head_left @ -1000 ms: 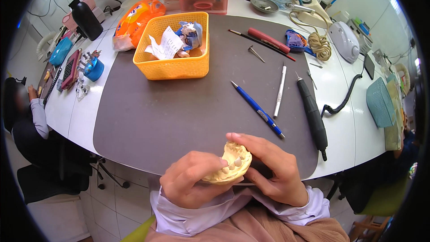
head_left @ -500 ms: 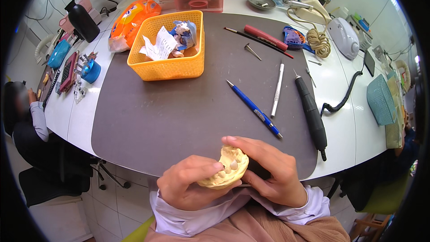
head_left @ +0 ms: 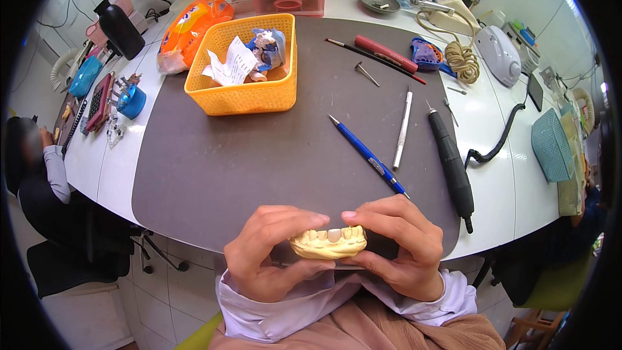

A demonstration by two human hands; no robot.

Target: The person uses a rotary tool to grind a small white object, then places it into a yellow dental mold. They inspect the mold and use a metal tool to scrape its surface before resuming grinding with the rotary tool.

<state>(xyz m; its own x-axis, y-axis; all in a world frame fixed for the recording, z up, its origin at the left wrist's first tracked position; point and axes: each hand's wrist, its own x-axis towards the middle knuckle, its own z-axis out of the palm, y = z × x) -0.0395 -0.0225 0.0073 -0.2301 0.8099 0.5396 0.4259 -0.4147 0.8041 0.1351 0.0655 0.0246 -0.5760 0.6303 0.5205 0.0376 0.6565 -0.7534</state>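
A pale yellow dental cast (head_left: pixel 329 244) is held between both hands over the near edge of the mat, its row of front teeth turned up into view. One tooth (head_left: pixel 334 236) near its middle looks whiter than the others. My left hand (head_left: pixel 269 253) grips the cast's left end, fingers on top and thumb below. At the right end my right hand (head_left: pixel 405 243) pinches it in the same way. Just beyond my right fingers lies a blue mechanical pencil (head_left: pixel 369 157). A white slim tool (head_left: pixel 403 131) and a black handpiece (head_left: pixel 449 163) rest farther right.
A yellow basket (head_left: pixel 241 100) with paper and a blue-white impression stands far left on the grey mat (head_left: pixel 259 162). Brushes, a red-handled tool (head_left: pixel 385 54) and a blue tray (head_left: pixel 426 54) lie at far right. Another person (head_left: pixel 39 162) sits at left.
The cast has been tilted so its front teeth show instead of its inner side. My left fingers have shifted from its inside to its left end, and both hands now hold it evenly.
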